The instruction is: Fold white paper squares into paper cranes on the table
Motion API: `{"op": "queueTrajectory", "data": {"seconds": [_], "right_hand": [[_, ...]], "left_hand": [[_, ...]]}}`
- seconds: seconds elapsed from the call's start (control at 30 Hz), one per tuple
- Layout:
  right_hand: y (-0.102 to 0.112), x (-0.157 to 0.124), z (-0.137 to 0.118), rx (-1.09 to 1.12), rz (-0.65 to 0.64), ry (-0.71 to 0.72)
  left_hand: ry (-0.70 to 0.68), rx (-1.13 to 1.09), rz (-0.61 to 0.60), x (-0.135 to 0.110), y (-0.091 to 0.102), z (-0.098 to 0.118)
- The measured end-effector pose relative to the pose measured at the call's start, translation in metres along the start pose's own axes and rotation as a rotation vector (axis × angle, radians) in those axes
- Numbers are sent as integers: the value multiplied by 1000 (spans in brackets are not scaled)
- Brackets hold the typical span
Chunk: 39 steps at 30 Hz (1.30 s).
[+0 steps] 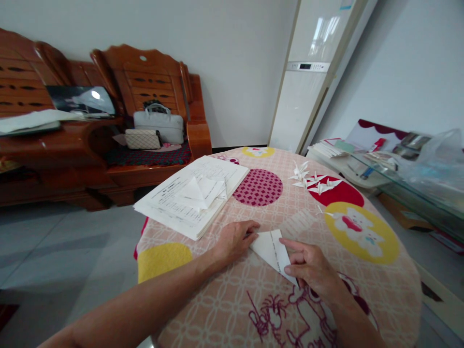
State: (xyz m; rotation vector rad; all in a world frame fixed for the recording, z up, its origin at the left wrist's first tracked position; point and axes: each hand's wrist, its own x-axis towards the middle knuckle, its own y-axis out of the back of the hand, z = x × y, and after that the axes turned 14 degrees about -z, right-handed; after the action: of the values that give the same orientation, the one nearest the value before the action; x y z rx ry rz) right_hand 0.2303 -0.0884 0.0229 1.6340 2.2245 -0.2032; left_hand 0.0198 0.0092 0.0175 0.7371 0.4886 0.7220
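A folded sheet of white paper (271,251) with a line of print lies on the round table in front of me, roughly triangular. My left hand (237,239) is closed at its left corner, fingertips pressed on the paper. At the right edge, my right hand (311,263) pinches the paper between thumb and fingers, index finger near the top corner. Just beyond lies a thin printed slip of paper (299,222). Several folded paper cranes (315,182) stand together toward the far right of the table.
A thick stack of printed sheets (170,215) lies on the left, with folded paper pieces (203,191) on top. The patterned tablecloth (213,299) covers the table. A glass-topped side table (384,176) with a plastic bag stands right; wooden chairs (197,140) stand behind.
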Motion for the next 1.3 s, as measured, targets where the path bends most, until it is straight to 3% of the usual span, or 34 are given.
{"op": "queueTrajectory", "data": {"seconds": [0.33, 0.97, 1.3], "right_hand": [[-9, -8, 12, -128, 76, 20], [-8, -6, 16, -137, 62, 62], [-10, -2, 25, -246, 165, 112]], "left_hand": [[11, 16, 47, 0, -3, -3], [26, 15, 52, 1, -3, -1], [-1, -38, 64, 2, -4, -4]]}}
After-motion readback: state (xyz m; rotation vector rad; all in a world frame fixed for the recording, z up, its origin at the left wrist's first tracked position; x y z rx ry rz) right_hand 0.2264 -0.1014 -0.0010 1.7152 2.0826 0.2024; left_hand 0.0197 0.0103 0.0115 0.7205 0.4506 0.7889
